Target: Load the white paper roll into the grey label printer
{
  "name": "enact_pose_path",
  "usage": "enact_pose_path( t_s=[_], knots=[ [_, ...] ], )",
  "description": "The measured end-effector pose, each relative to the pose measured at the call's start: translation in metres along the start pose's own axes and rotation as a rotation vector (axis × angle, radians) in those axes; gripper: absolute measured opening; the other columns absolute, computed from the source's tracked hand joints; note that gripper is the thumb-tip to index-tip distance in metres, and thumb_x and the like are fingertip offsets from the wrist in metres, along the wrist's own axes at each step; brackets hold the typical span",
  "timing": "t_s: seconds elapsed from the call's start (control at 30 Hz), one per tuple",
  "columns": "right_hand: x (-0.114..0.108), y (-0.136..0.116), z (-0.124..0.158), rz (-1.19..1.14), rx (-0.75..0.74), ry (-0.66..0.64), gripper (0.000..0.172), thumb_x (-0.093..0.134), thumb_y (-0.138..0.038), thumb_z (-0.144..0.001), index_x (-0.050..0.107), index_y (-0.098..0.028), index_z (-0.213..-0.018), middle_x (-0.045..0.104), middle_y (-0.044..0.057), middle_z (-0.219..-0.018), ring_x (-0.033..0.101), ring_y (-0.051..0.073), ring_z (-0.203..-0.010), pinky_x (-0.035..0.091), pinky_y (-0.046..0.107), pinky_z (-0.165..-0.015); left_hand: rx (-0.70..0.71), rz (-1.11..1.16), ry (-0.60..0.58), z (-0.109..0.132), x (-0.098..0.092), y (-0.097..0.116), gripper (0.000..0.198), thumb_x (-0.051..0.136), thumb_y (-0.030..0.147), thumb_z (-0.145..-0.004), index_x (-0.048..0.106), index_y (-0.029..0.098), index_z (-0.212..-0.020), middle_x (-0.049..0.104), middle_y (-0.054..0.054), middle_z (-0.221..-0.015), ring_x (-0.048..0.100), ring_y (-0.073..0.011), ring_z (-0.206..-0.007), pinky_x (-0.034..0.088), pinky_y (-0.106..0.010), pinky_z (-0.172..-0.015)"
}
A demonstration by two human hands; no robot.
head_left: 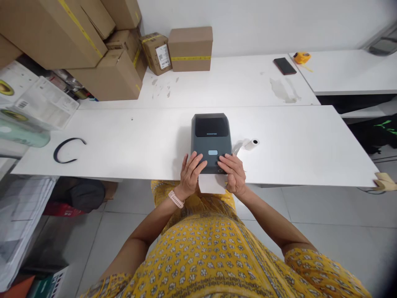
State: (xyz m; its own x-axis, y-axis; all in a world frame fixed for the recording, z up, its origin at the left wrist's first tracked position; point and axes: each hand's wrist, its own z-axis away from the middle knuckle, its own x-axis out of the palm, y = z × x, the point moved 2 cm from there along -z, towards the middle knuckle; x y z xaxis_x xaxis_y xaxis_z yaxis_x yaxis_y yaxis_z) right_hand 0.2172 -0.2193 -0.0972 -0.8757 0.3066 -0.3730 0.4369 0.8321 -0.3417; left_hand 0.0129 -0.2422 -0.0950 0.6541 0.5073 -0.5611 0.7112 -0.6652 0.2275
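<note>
A dark grey label printer (211, 138) stands at the near edge of the white table (130, 140). A white strip of paper (211, 184) hangs from its front slot. My left hand (190, 174) rests on the printer's front left corner, fingers spread on the lid and thumb near the paper. My right hand (234, 173) lies on the front right corner, fingers on top and thumb by the paper's edge. A small white paper roll (251, 144) lies on the table just right of the printer.
Cardboard boxes (105, 49) are stacked at the back left, one (190, 47) by the wall. A black phone (284, 66) and yellow tape measure (302, 57) lie far right. A black curved mark (66, 150) is on the table's left. Printed cartons (37, 103) stand left.
</note>
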Motion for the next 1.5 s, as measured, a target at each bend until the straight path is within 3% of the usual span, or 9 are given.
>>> enact_pose_path(
  t_s=[0.33, 0.57, 0.67, 0.73, 0.87, 0.97, 1.1, 1.3, 1.5],
  knots=[
    [0.016, 0.002, 0.015, 0.039, 0.034, 0.131, 0.053, 0.027, -0.030, -0.106, 0.062, -0.031, -0.146, 0.077, 0.002, -0.130, 0.067, 0.024, -0.130, 0.053, 0.049, -0.114, -0.012, 0.020, 0.010, 0.015, 0.012, -0.011, 0.043, 0.034, 0.042, -0.109, 0.051, 0.024, -0.144, 0.068, -0.012, -0.139, 0.047, -0.0253, -0.151, 0.042, -0.052, -0.125],
    [0.004, -0.009, 0.000, -0.038, 0.116, 0.052, 0.051, 0.030, -0.028, -0.105, 0.064, -0.032, -0.143, 0.076, 0.002, -0.131, 0.067, 0.026, -0.130, 0.053, 0.055, -0.112, -0.071, 0.117, -0.005, 0.009, 0.000, -0.002, 0.043, 0.048, 0.040, -0.104, 0.053, 0.023, -0.144, 0.063, -0.014, -0.144, 0.047, -0.0274, -0.151, 0.042, -0.052, -0.124],
    [-0.002, -0.021, -0.005, -0.128, 0.349, 0.052, 0.048, 0.032, -0.032, -0.107, 0.062, -0.034, -0.143, 0.069, 0.002, -0.143, 0.060, 0.027, -0.140, 0.047, 0.059, -0.118, -0.323, 0.210, 0.037, 0.021, -0.025, 0.017, 0.042, 0.058, 0.043, -0.099, 0.059, 0.021, -0.134, 0.064, -0.015, -0.139, 0.057, -0.0298, -0.138, 0.049, -0.053, -0.115],
    [-0.004, -0.026, -0.005, -0.153, 0.453, 0.050, 0.047, 0.032, -0.036, -0.108, 0.058, -0.036, -0.147, 0.060, 0.001, -0.154, 0.051, 0.026, -0.148, 0.043, 0.059, -0.122, -0.632, 0.340, 0.092, 0.032, -0.037, 0.029, 0.031, 0.052, 0.045, -0.101, 0.068, 0.020, -0.111, 0.070, -0.011, -0.115, 0.067, -0.0254, -0.113, 0.056, -0.046, -0.099],
    [-0.004, -0.026, -0.005, -0.124, 0.426, 0.016, 0.045, 0.033, -0.037, -0.109, 0.057, -0.038, -0.147, 0.057, -0.001, -0.157, 0.047, 0.025, -0.151, 0.038, 0.059, -0.125, -1.191, 0.812, -0.170, 0.037, -0.027, 0.045, 0.045, 0.059, 0.060, -0.094, 0.068, 0.019, -0.079, 0.063, -0.002, -0.074, 0.057, -0.0146, -0.066, 0.051, -0.030, -0.063],
    [-0.006, -0.023, -0.005, -0.115, 0.419, 0.015, 0.045, 0.032, -0.036, -0.109, 0.060, -0.035, -0.144, 0.060, 0.001, -0.154, 0.050, 0.025, -0.149, 0.039, 0.058, -0.123, -1.357, 0.964, -0.260, 0.023, -0.015, 0.048, 0.046, 0.080, 0.061, -0.075, 0.069, 0.017, -0.077, 0.058, 0.002, -0.066, 0.047, -0.0099, -0.059, 0.042, -0.025, -0.057],
    [-0.007, -0.022, -0.003, -0.090, 0.433, 0.003, 0.045, 0.030, -0.033, -0.110, 0.063, -0.033, -0.140, 0.062, 0.002, -0.152, 0.051, 0.024, -0.148, 0.040, 0.058, -0.122, -1.364, 1.023, -0.234, 0.007, -0.017, 0.052, 0.043, 0.084, 0.055, -0.071, 0.068, 0.016, -0.074, 0.053, 0.005, -0.061, 0.039, -0.0074, -0.057, 0.034, -0.023, -0.055],
    [-0.005, -0.021, -0.002, -0.042, 0.413, 0.053, 0.043, 0.033, -0.031, -0.108, 0.066, -0.034, -0.136, 0.066, 0.002, -0.146, 0.056, 0.025, -0.142, 0.040, 0.055, -0.121, -1.376, 0.919, -0.221, 0.018, -0.012, 0.049, 0.047, 0.082, 0.060, -0.069, 0.066, 0.016, -0.071, 0.052, 0.005, -0.059, 0.039, -0.0089, -0.056, 0.032, -0.025, -0.056],
    [-0.003, -0.022, -0.025, 0.170, 0.359, -0.083, 0.041, 0.035, -0.042, -0.108, 0.068, -0.038, -0.129, 0.065, 0.001, -0.143, 0.048, 0.029, -0.145, 0.023, 0.061, -0.128, -1.221, 0.848, -0.276, 0.024, -0.017, 0.041, 0.043, 0.071, 0.060, -0.085, 0.061, 0.019, -0.079, 0.054, 0.003, -0.068, 0.045, -0.0109, -0.060, 0.038, -0.026, -0.057]
  ],
)
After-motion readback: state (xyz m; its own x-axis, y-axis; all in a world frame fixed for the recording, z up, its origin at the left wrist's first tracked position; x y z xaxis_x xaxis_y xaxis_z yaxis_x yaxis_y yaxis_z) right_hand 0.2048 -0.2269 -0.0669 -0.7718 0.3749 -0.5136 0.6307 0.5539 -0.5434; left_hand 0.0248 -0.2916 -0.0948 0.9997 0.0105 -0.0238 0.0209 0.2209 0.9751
